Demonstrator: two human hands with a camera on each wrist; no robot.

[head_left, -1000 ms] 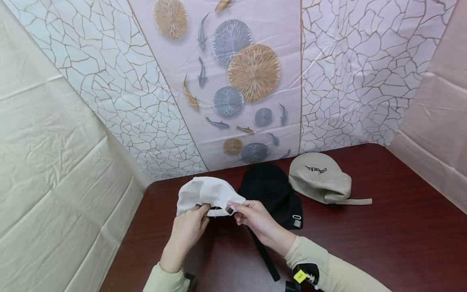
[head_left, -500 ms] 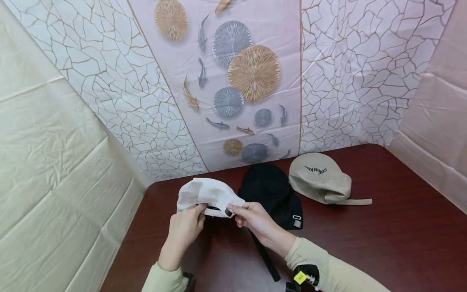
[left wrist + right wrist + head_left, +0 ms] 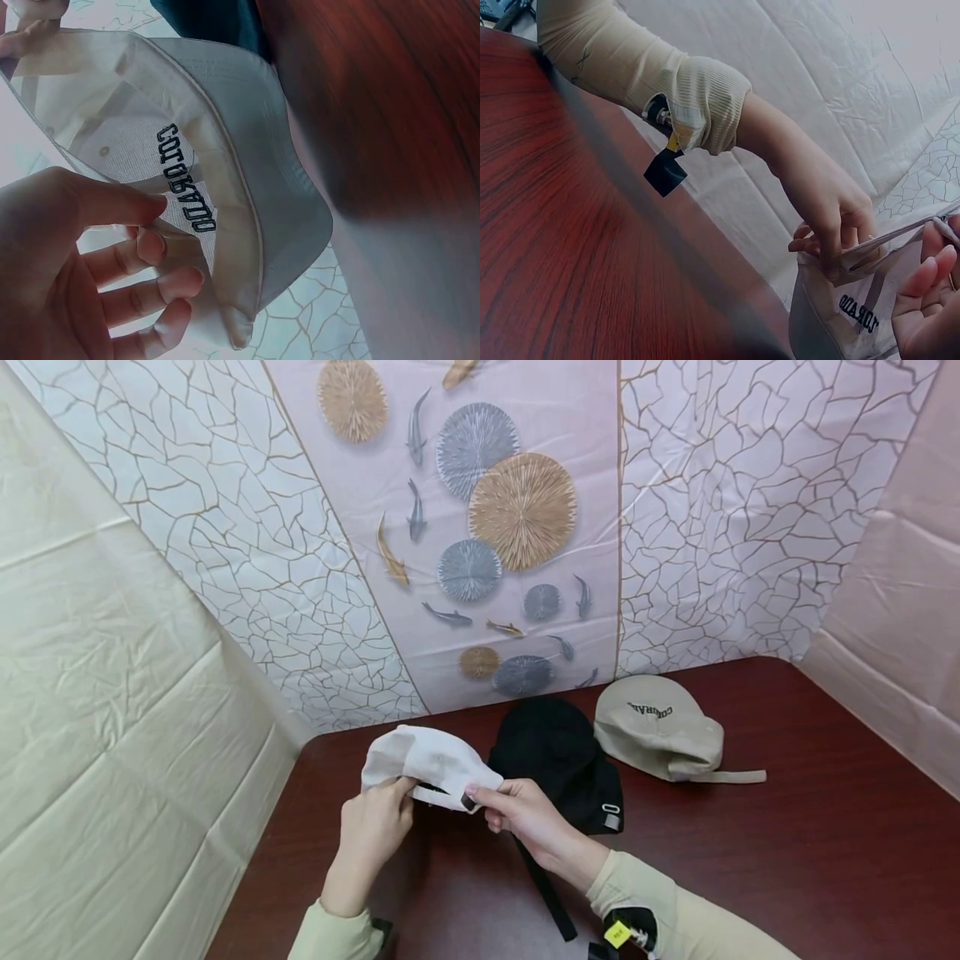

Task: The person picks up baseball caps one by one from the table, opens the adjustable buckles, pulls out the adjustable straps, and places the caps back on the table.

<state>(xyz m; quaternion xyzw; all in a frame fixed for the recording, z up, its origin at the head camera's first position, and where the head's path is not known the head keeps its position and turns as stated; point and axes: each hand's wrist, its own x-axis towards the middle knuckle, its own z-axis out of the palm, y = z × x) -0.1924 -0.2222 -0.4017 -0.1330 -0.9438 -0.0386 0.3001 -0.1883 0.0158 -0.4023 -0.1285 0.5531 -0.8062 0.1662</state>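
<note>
A white baseball cap (image 3: 435,752) is held over the table with its back opening toward me. My left hand (image 3: 371,827) pinches the cap's rear edge and strap between thumb and forefinger. At the other end of the opening, my right hand (image 3: 536,822) pinches the cap beside a small dark buckle (image 3: 468,802). The left wrist view looks into the cap, where the dark lettering (image 3: 184,180) and the brim (image 3: 274,172) are visible. That hand's other fingers (image 3: 142,296) are bent under the cap's edge.
A black cap (image 3: 543,743) lies right behind my right hand, its long strap (image 3: 551,893) trailing toward me. Farther right sits a beige cap (image 3: 652,727) with its strap out to the side. The dark red table (image 3: 810,827) meets patterned cloth walls (image 3: 705,527).
My left hand has slid a little left and down along the strap, and the gap above the strap looks longer. My right hand stays nearly in place at the buckle.
</note>
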